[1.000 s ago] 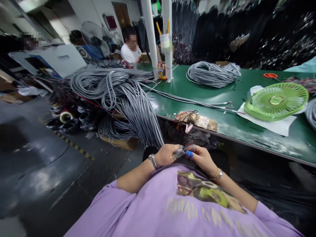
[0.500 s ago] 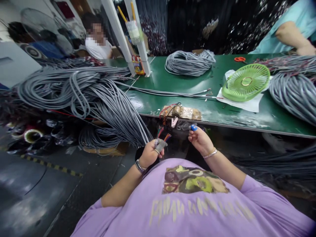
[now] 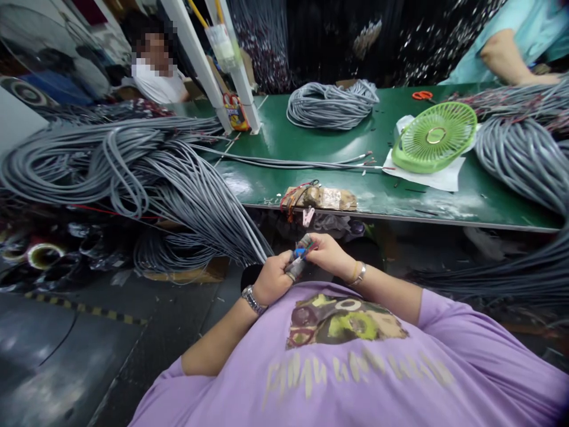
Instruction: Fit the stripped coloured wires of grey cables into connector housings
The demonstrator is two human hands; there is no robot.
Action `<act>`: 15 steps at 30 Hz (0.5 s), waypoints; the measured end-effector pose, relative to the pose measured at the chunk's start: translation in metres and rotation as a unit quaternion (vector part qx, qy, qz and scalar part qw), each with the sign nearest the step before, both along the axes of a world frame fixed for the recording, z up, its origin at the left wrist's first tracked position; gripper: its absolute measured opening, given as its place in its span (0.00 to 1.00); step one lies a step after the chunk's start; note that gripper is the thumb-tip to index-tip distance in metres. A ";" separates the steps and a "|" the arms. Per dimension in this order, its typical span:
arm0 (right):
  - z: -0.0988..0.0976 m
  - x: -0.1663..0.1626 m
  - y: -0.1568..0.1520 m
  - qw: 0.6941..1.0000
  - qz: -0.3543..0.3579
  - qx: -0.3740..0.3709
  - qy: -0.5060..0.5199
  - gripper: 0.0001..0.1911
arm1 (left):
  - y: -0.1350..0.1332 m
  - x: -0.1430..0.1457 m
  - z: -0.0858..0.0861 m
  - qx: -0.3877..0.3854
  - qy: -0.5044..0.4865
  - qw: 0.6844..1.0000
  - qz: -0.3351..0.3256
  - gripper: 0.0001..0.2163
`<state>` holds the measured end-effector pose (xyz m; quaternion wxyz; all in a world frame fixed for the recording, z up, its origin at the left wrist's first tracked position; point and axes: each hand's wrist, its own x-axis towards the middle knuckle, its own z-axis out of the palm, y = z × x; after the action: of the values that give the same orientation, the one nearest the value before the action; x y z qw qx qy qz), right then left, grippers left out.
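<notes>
My left hand, with a watch at its wrist and grey wrapping on the thumb, is closed on the end of a grey cable. This cable runs up to the large bundle on the left. My right hand meets it in front of my body, its fingers pinched on the coloured wires at the cable's end. Blue and grey coverings show on the fingers. The fine wire tips are partly hidden between both hands. Just beyond them, a pink clip hangs at the table edge beside a taped wooden block with thin wires.
A big heap of grey cables drapes off the green table at left. On it are a cable coil, a green fan, orange scissors and another coil. Co-workers sit across the table.
My right hand has come left and joined my left hand, closing on the coloured wires there. The view has shifted slightly, so the table things sit a little further left and higher.
</notes>
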<state>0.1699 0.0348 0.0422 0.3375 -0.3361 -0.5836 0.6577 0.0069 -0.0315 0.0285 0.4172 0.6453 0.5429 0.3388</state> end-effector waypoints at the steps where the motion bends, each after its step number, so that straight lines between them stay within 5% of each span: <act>1: -0.001 -0.002 0.001 1.000 -0.004 0.002 -0.001 0.09 | 0.000 0.000 0.001 -0.009 -0.004 1.000 0.002 0.05; 9: -0.010 -0.007 0.001 0.993 -0.030 -0.092 0.063 0.18 | 0.003 0.007 0.007 -0.103 -0.174 0.976 0.080 0.18; 15: -0.015 -0.006 0.000 0.995 -0.048 -0.072 0.056 0.18 | 0.005 0.006 0.002 -0.125 -0.217 0.962 0.108 0.20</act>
<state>0.1637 0.0348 0.0272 0.3758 -0.3501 -0.4981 0.6987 0.0132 -0.0263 0.0306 0.5630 0.4364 0.5438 0.4436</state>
